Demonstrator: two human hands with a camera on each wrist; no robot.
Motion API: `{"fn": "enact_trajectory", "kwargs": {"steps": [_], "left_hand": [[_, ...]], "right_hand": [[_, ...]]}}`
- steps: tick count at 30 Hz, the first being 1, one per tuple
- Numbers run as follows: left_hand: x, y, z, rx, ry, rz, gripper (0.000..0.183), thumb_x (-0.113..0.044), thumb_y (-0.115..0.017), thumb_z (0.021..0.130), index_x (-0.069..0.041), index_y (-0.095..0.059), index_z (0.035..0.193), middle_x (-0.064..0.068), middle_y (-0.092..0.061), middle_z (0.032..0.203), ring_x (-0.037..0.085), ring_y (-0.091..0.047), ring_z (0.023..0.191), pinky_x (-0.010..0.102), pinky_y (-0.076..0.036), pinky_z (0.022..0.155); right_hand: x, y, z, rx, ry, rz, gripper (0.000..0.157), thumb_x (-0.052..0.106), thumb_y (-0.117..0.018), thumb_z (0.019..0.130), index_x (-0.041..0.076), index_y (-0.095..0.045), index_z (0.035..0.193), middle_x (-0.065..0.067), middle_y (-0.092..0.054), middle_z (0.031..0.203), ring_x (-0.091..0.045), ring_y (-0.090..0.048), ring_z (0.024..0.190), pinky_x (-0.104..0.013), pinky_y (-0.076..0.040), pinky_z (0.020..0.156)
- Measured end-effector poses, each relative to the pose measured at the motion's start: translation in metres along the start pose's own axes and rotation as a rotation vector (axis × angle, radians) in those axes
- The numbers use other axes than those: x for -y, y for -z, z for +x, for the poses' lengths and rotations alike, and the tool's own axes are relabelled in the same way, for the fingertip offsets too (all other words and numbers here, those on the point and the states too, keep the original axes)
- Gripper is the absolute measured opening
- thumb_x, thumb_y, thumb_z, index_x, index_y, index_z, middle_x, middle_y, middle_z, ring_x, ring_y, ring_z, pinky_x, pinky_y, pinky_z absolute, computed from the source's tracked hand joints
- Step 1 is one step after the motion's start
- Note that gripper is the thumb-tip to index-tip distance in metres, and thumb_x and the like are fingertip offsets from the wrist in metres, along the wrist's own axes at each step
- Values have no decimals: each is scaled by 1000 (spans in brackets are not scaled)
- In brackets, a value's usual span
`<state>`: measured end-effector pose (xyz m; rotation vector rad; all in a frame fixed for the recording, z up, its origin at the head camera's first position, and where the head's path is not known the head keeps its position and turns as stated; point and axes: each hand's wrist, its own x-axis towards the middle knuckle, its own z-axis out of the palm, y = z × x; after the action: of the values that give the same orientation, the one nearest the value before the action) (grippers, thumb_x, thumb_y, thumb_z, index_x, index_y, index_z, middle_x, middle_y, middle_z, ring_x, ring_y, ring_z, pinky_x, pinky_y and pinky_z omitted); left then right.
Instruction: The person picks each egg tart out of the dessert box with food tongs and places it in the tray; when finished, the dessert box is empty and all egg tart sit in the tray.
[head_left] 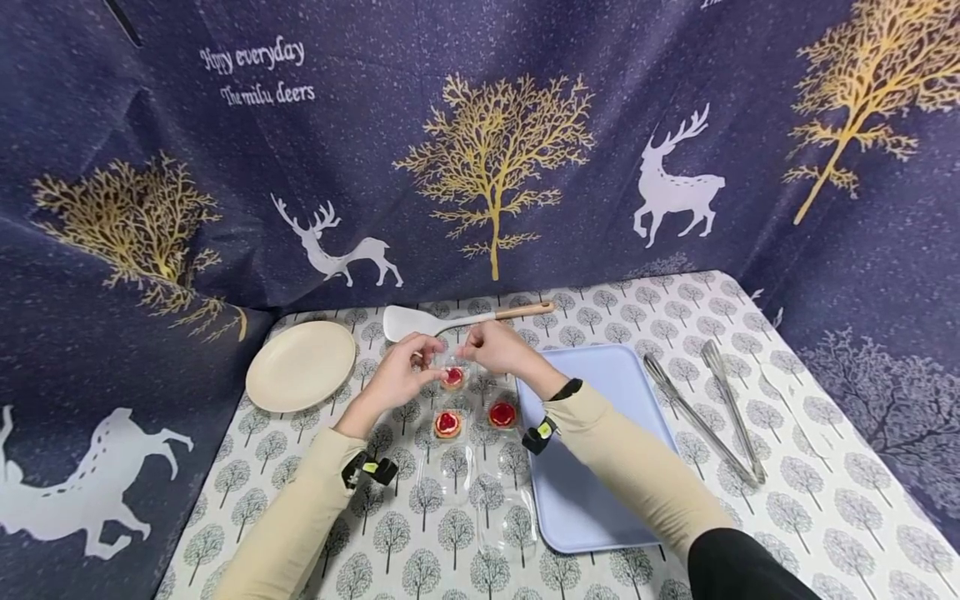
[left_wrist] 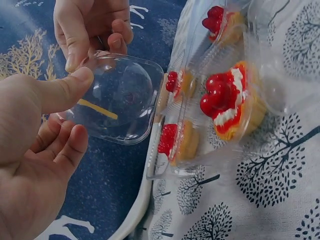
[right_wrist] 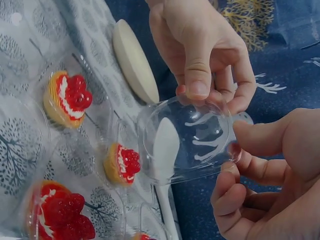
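Note:
Both hands pinch the rim of a clear plastic lid [left_wrist: 131, 102], which stands raised over a small tart [head_left: 452, 379] at the back of the group. My left hand [head_left: 402, 373] holds one corner between thumb and fingers. On the other corner, the right hand [head_left: 497, 347] has its thumb and fingertips. Nearer to me, a tart with red fruit and white cream [head_left: 448, 424] and another red-topped tart [head_left: 502, 414] sit in clear plastic containers. Transparent lids [head_left: 507, 525] of these lie folded open on the cloth towards me.
A light blue tray [head_left: 600, 500] lies under the right forearm. To its right are metal tongs [head_left: 738, 417], spread apart. A cream plate [head_left: 302, 367] stands at the back left, and a white spatula with a wooden handle [head_left: 465, 320] lies behind the hands. A dark curtain [head_left: 525, 50] hangs behind the table.

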<state>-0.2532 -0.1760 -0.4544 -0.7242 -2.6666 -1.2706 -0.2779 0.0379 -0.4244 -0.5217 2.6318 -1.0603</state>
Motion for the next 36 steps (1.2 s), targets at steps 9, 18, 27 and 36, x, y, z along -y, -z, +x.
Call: {"fn": "enact_trajectory", "kwargs": {"steps": [9, 18, 27, 36], "left_hand": [[-11, 2, -8, -14, -42, -11, 14, -3, -75, 82, -9, -68, 92, -1, -59, 81, 13, -57, 76, 25, -54, 71], [-21, 5, -18, -10, -85, -53, 10, -8, -75, 83, -10, -68, 90, 0, -59, 82, 13, -55, 76, 22, -51, 68], [-27, 3, -29, -100, -173, -84, 14, 0, -76, 79, -8, -69, 88, 3, -64, 88, 13, -56, 79, 21, -52, 72], [-38, -2, -43, -180, -307, -29, 18, 1, -78, 76, -11, -73, 87, -1, -66, 92, 15, -61, 90, 27, -53, 88]], "right_hand": [[-2, 3, -13, 29, 37, 45, 25, 37, -71, 89, 15, -66, 77, 1, -63, 78, -14, -49, 63, -25, -43, 57], [-4, 3, -22, 56, 60, 144, 28, 36, -74, 85, 11, -66, 94, -1, -65, 84, -15, -58, 75, -26, -50, 66], [-10, -2, -28, 165, 73, 301, 63, 34, -69, 90, -5, -50, 136, -18, -62, 128, -28, -60, 116, -39, -50, 102], [-21, -4, -33, 276, 85, 469, 69, 26, -76, 85, -7, -47, 138, -22, -55, 137, -32, -56, 123, -39, -49, 104]]}}
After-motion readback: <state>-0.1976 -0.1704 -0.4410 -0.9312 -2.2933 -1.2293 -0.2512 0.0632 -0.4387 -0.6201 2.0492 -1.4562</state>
